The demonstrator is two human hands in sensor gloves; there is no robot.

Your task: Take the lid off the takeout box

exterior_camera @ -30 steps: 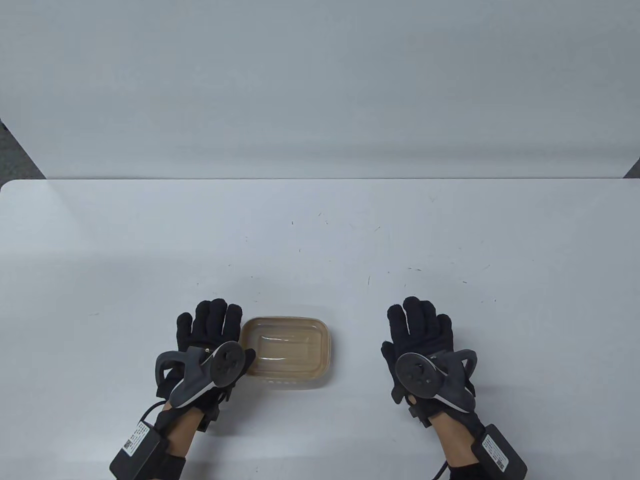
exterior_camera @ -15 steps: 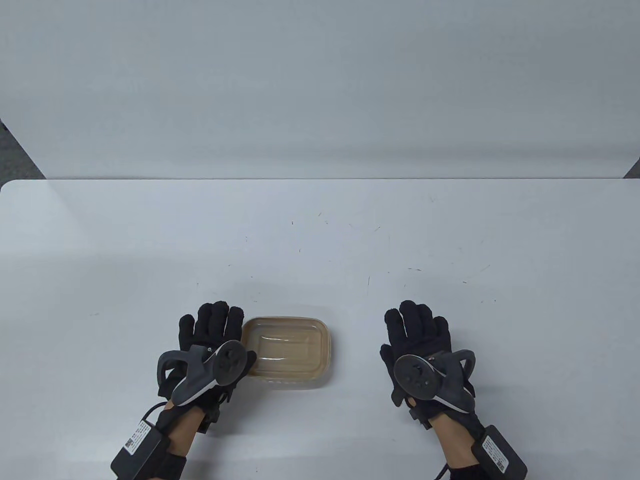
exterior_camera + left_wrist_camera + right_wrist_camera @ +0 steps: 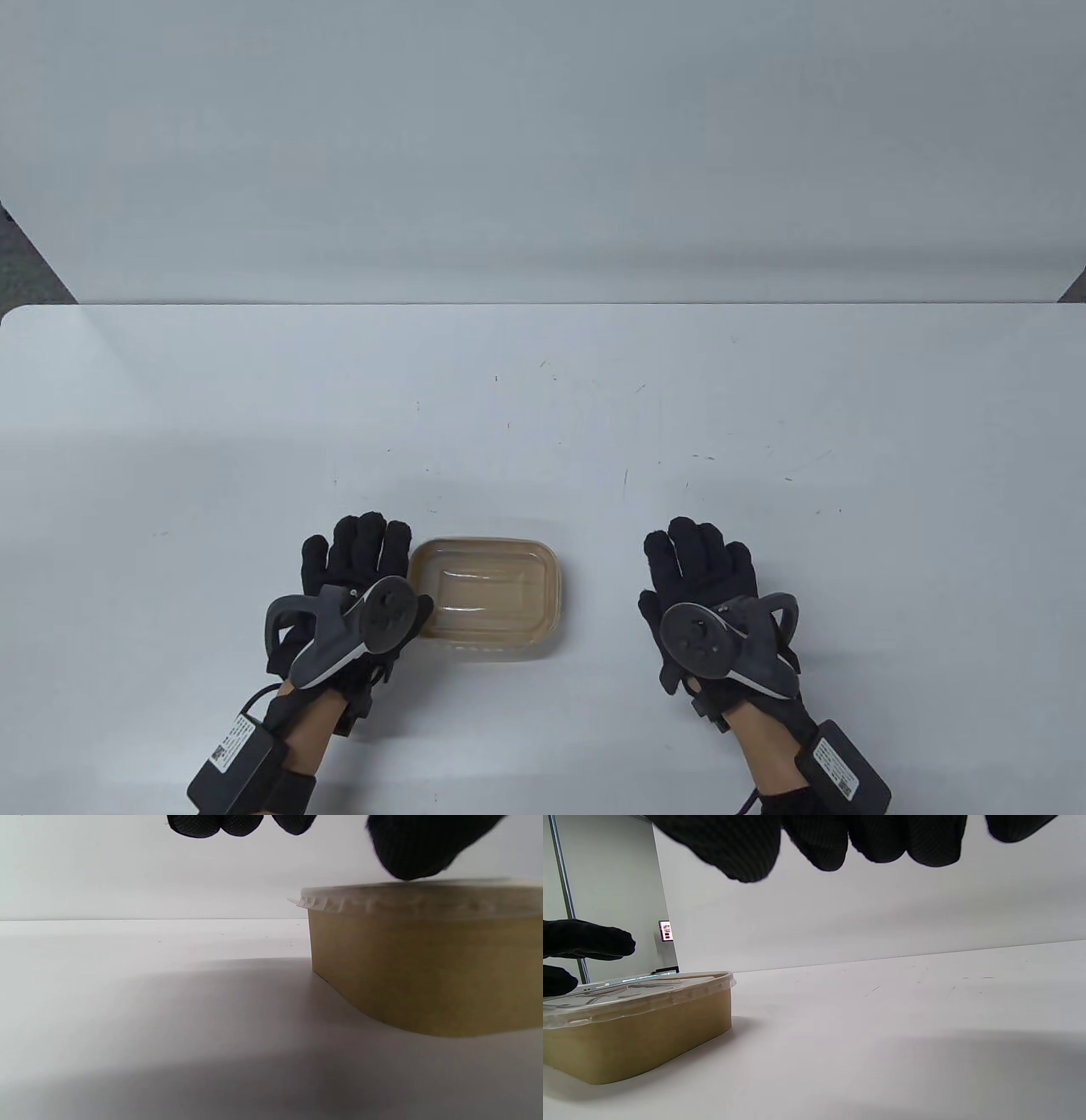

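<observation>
A brown paper takeout box (image 3: 509,624) with a clear plastic lid (image 3: 485,584) sits on the white table near the front. My left hand (image 3: 361,556) lies open, fingers stretched forward, right against the box's left side. In the left wrist view its thumb (image 3: 413,851) is at the lid's (image 3: 424,897) top edge; I cannot tell if it touches. My right hand (image 3: 700,564) is open and empty, well to the right of the box. In the right wrist view the lid (image 3: 628,993) sits closed on the box (image 3: 636,1039).
The white table (image 3: 543,399) stretches far beyond the box to a white back wall (image 3: 543,153). The table's front edge is close below the wrists.
My right hand has drifted a little left and back toward the front edge. My left hand and the box have hardly moved.
</observation>
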